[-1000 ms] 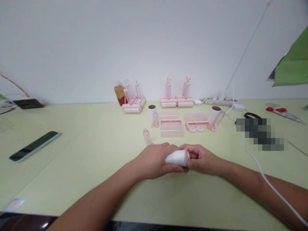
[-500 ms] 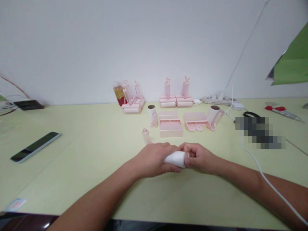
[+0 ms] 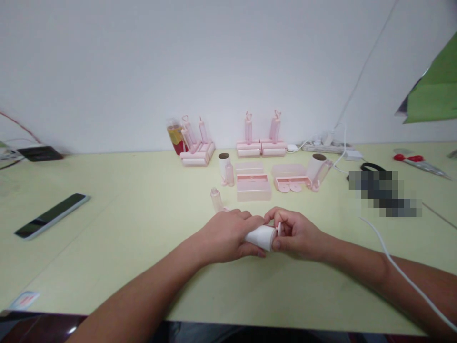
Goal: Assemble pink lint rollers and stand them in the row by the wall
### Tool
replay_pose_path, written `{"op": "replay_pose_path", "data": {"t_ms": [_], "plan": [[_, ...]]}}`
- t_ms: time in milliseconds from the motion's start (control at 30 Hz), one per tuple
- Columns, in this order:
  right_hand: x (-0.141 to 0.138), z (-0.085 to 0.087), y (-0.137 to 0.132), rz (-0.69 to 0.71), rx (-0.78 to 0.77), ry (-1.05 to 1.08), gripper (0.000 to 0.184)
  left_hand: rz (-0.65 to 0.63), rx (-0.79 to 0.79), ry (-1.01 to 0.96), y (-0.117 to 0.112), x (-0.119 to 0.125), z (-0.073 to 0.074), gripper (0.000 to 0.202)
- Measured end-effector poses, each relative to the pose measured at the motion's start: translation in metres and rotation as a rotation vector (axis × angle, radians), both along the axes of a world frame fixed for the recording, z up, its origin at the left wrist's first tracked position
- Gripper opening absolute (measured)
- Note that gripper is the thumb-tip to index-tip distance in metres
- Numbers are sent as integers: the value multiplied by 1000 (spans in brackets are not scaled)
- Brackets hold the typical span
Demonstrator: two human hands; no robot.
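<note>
My left hand (image 3: 228, 236) is wrapped round a white roll (image 3: 262, 236) held on its side just above the pale yellow-green table (image 3: 124, 214). At the roll's right end, my right hand (image 3: 298, 233) is closed, its fingers pinching a small pink-white end piece (image 3: 279, 228) pressed against that end. The two hands touch over the roll. A small clear pink handle piece (image 3: 216, 199) stands just behind my left hand.
Behind the hands lie pink trays (image 3: 253, 186), round discs (image 3: 290, 187), paper rolls (image 3: 224, 164) and finished pink rollers (image 3: 261, 138) by the wall. A phone (image 3: 50, 216) lies at left. A white cable (image 3: 400, 269) crosses my right forearm; red scissors (image 3: 419, 163) far right.
The hands and roll have drifted slightly up and the roll has tilted a little; the right fingers have shifted on the end piece. Nothing was let go.
</note>
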State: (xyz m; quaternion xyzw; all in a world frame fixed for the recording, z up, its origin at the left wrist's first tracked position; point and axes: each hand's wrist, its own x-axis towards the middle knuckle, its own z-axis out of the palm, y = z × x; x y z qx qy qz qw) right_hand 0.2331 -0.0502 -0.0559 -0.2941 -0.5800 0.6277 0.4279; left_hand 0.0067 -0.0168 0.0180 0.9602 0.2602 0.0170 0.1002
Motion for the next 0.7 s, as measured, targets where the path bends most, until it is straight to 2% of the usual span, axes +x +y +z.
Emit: {"op": "replay_pose_path", "data": {"t_ms": [167, 300, 533, 700], "plan": [[0, 3, -4, -44, 93, -42, 30, 18, 10, -9, -1, 1, 3, 51], [-1, 3, -4, -74, 100, -84, 28, 44, 5, -3, 2, 1, 1, 51], [2, -6, 2, -185, 162, -206, 33, 149, 19, -9, 7, 1, -8, 53], [4, -6, 4, -262, 260, -304, 37, 188, 20, -16, 5, 3, -8, 53]]}}
